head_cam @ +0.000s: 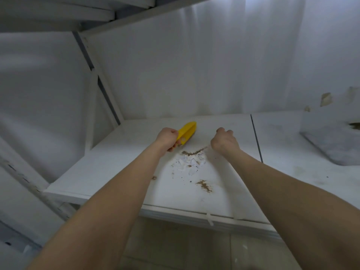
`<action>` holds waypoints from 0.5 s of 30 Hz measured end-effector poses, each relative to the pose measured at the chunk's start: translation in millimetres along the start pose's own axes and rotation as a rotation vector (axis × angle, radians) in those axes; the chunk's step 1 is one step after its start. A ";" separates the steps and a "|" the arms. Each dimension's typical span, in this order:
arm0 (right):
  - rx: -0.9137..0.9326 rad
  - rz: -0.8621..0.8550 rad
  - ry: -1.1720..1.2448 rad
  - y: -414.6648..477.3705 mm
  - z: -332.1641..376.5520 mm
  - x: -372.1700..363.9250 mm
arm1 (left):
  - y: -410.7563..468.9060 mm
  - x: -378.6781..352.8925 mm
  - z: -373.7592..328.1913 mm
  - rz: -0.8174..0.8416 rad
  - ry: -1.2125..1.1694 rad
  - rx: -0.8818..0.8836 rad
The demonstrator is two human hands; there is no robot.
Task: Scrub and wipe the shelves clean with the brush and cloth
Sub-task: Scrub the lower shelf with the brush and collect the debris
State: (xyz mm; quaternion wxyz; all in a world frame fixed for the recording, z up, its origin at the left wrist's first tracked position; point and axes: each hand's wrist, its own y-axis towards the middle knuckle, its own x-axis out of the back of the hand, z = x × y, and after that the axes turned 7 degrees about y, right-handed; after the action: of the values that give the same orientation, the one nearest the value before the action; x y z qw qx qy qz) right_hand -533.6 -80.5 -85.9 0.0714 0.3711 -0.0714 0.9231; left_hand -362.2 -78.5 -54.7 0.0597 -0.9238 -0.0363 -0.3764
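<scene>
Left hand [168, 139] grasps yellow brush [187, 131] just behind-left of dirt patch [192, 160] on shelf [109, 172]; right hand [224, 142] curled just right of it, contents unclear. Best press bristles flat, short strokes across patch

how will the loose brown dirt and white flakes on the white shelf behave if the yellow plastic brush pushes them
The brown dirt and white flakes look dry and scattered, so they would probably slide lightly and spread. The thin flakes may crumble. The white shelf looks smooth, so little should stick.
</scene>
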 end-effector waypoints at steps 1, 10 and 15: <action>0.001 0.003 -0.006 -1.6 -0.3 -0.1 | -1.0 -0.7 -0.7 -0.012 -0.030 0.021; 0.138 -0.134 0.083 -2.8 7.9 5.9 | -6.8 -45.7 -32.6 0.125 -0.362 0.029; 0.182 -0.175 0.028 15.1 19.3 3.8 | 0.5 -67.0 -50.9 0.296 -0.524 0.074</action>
State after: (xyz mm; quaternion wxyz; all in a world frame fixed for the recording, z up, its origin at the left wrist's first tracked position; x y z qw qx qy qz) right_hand -526.1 -98.5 -70.6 0.1185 0.3680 0.0464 0.9211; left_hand -445.2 -87.5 -65.6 0.1361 -0.9819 0.0709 -0.1107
